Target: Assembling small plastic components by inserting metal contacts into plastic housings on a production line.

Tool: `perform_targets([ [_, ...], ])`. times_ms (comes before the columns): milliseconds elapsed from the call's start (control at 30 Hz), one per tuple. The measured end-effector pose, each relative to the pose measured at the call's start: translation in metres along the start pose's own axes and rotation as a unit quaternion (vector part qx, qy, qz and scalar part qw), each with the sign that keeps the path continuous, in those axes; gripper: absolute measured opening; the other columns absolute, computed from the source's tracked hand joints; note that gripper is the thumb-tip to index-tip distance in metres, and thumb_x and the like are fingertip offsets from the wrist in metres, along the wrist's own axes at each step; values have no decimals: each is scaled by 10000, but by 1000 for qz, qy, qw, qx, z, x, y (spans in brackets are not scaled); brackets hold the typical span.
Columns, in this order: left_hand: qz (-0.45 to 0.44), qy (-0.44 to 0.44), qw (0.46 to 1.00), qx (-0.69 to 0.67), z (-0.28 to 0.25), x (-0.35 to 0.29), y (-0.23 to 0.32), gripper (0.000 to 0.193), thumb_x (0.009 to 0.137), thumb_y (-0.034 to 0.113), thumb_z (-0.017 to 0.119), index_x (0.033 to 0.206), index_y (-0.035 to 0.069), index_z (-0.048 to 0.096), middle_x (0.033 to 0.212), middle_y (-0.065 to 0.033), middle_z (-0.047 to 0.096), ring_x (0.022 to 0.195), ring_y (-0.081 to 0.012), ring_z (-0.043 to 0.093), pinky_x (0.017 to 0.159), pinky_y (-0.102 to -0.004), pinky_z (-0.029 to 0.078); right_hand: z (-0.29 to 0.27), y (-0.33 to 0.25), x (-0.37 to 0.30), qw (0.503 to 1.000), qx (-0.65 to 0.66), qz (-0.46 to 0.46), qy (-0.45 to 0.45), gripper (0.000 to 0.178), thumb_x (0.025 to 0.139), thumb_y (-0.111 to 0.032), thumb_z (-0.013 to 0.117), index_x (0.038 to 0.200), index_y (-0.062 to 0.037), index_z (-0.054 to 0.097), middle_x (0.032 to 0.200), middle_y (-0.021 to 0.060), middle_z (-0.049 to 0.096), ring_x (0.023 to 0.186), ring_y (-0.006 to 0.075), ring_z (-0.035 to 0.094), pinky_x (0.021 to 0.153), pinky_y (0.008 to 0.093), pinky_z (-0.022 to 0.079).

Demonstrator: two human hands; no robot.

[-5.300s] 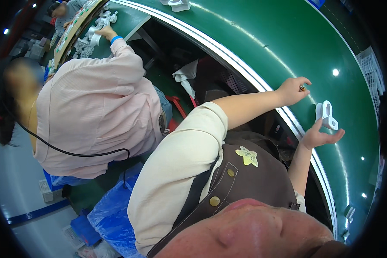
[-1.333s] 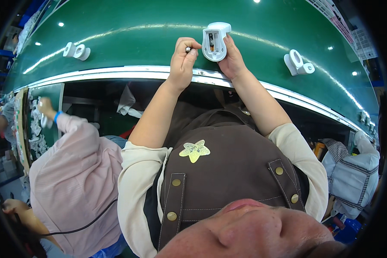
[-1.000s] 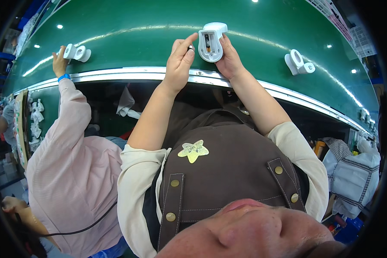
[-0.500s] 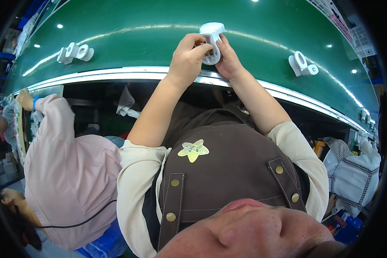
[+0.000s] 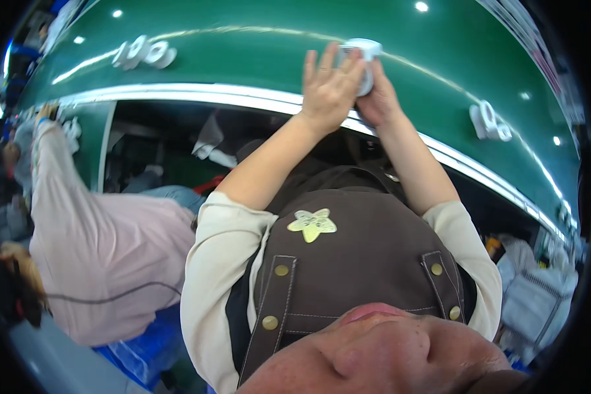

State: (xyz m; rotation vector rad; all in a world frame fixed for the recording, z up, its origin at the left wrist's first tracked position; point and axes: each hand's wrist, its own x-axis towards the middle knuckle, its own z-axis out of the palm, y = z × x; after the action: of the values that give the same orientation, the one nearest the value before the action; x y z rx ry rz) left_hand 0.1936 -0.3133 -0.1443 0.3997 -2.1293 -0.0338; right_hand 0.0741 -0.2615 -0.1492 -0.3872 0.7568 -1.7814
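A white handheld device (image 5: 366,47) with a wide rounded head is over the near part of the green table. My right hand (image 5: 382,100) closes round its right side and holds it. Across the device's front lies my left hand (image 5: 329,92), fingers stretched out and partly spread, its palm against or very near the casing. That hand covers most of the device, so the recess in its handle cannot be seen.
On the green tabletop (image 5: 243,56), several white ring-topped pieces (image 5: 138,54) stand at left and a similar pair (image 5: 489,123) at right. A metal strip (image 5: 210,93) edges the table. To my left sits a person in a pink top (image 5: 111,243).
My left fingers were bent into the device's open recess; now they are straightened and laid flat across it. My right hand keeps its hold. The whole view has shifted somewhat.
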Motion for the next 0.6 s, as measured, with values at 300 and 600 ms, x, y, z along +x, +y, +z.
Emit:
perform_targets([
  [300, 15, -72, 993, -87, -14, 2, -12, 642, 771, 352, 634, 1322, 80, 445, 1373, -141, 427, 1308, -363, 327, 1076, -541, 166, -28, 0, 13, 998, 41, 46, -14, 458, 919, -364, 525, 1264, -70, 466, 1258, 90, 525, 1153, 230, 508, 972, 386, 430],
  [600, -166, -26, 982, -81, -6, -21, -49, 498, 819, 282, 619, 1221, 17, 493, 1337, -218, 402, 1231, -402, 367, 1019, -496, 297, 26, -56, -28, 982, 110, -57, -141, 697, 800, -350, 669, 1355, -58, 364, 1277, 234, 404, 1048, 305, 448, 756, 351, 450],
])
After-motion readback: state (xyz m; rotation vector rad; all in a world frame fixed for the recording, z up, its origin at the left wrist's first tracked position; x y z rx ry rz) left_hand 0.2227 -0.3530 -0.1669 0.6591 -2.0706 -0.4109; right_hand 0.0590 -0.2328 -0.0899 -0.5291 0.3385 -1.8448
